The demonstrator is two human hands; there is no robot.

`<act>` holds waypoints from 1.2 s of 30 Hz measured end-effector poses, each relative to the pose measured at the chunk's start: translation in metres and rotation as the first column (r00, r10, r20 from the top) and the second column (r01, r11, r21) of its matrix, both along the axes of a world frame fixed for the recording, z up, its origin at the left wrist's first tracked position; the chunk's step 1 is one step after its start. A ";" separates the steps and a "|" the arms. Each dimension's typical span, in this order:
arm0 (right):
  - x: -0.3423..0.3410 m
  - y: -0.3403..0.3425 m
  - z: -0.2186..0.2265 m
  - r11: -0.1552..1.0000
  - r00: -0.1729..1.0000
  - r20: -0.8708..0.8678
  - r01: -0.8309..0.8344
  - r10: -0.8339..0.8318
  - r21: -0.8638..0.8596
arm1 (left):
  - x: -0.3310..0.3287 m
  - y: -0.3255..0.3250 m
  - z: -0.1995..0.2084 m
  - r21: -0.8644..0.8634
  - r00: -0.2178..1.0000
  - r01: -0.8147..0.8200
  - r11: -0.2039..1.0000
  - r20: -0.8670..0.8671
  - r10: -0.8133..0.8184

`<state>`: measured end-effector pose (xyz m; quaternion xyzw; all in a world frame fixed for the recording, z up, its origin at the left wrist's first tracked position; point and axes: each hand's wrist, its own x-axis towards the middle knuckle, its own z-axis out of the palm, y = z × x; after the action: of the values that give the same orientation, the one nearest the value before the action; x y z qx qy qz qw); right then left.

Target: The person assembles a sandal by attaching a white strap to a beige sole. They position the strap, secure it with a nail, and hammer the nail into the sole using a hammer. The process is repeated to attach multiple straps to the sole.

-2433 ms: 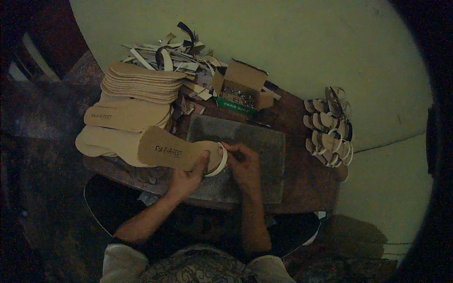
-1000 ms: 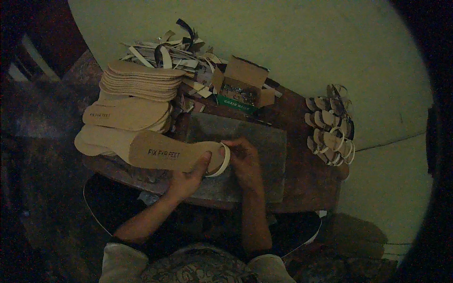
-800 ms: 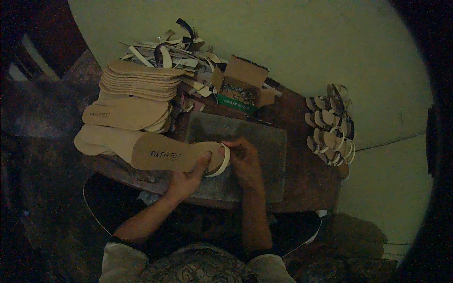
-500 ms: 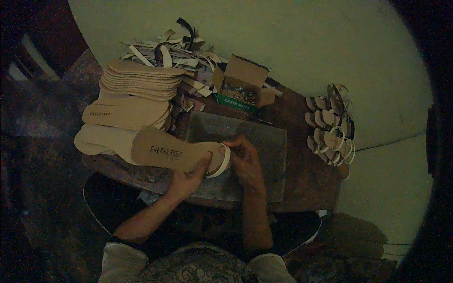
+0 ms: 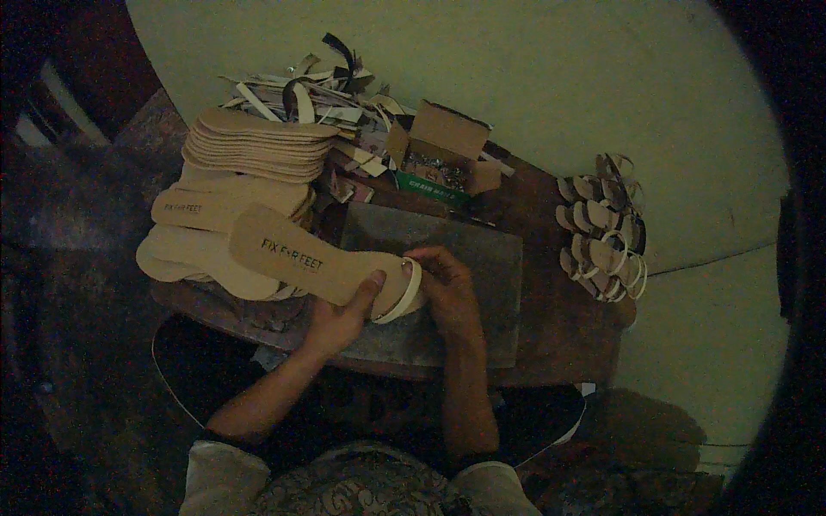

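Note:
Both my hands hold a tan shoe insole [image 5: 331, 268] with dark print on its heel half. A narrow cream strap [image 5: 409, 292] loops across the insole's toe end. My left hand [image 5: 346, 314] grips the near edge, its thumb lying on top beside the strap. At the far side of the toe end, my right hand [image 5: 447, 288] is closed on the strap where it meets the insole's edge; its fingertips are partly hidden. The insole's heel points left, tilted over stacked tan insoles [image 5: 176, 249].
A taller insole stack [image 5: 258, 146] rises behind at the left, near a heap of cut strips [image 5: 301, 99]. An open cardboard box [image 5: 452, 129] contains small metal pieces. Strapped sandal pieces [image 5: 598, 228] stand grouped at the right. Under my hands lies a dark flat slab [image 5: 490, 284].
The insole's heel end has swung away from me and a little left, so the insole slants more. Both hands keep their hold, with the right still at the strap.

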<state>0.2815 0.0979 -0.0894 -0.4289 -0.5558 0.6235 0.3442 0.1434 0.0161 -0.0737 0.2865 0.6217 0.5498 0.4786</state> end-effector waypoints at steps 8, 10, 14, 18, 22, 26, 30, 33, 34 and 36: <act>0.002 -0.001 -0.003 1.000 0.998 -0.067 -0.003 0.003 -0.002 | -0.001 0.000 -0.007 0.025 0.999 0.021 0.999 -0.037 -0.020; 0.001 -0.001 -0.004 1.000 0.997 -0.071 -0.001 0.002 0.006 | -0.002 -0.002 -0.010 0.071 0.998 0.034 0.997 -0.055 -0.030; 0.003 0.001 -0.007 1.000 0.999 -0.051 0.003 -0.002 0.015 | -0.001 -0.001 -0.013 0.121 0.996 0.058 0.991 -0.081 -0.048; 0.002 0.001 -0.012 1.000 0.997 -0.073 0.016 -0.014 0.026 | -0.001 -0.001 -0.015 0.123 0.991 0.097 0.988 -0.100 -0.085; -0.001 -0.001 -0.006 0.998 0.999 -0.037 0.032 -0.029 0.059 | 0.001 0.001 0.000 -0.011 0.998 0.033 0.999 -0.048 -0.033; -0.002 -0.005 -0.004 0.980 0.995 -0.010 0.096 -0.096 0.176 | 0.002 0.001 -0.005 0.072 0.999 0.010 0.997 -0.038 -0.007; 0.006 -0.005 0.004 0.911 0.994 0.096 0.007 -0.051 0.412 | 0.001 0.002 -0.014 0.086 0.999 0.000 0.996 -0.052 0.004; 0.012 -0.005 0.004 0.823 0.981 0.188 -0.078 -0.036 0.562 | 0.001 0.000 -0.014 0.079 1.000 0.009 0.997 0.012 -0.010; 0.013 -0.007 0.006 0.850 0.983 0.181 -0.062 -0.039 0.523 | 0.002 0.000 -0.013 0.084 1.000 0.008 0.996 0.013 -0.010; 0.013 -0.010 0.010 0.897 0.986 0.163 -0.037 -0.039 0.440 | 0.001 -0.002 -0.010 0.091 1.000 0.002 0.996 0.011 -0.003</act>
<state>0.2944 0.0874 -0.0797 -0.3910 -0.7092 0.4429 0.3847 0.1446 0.0145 -0.0838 0.3055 0.5931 0.5785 0.4693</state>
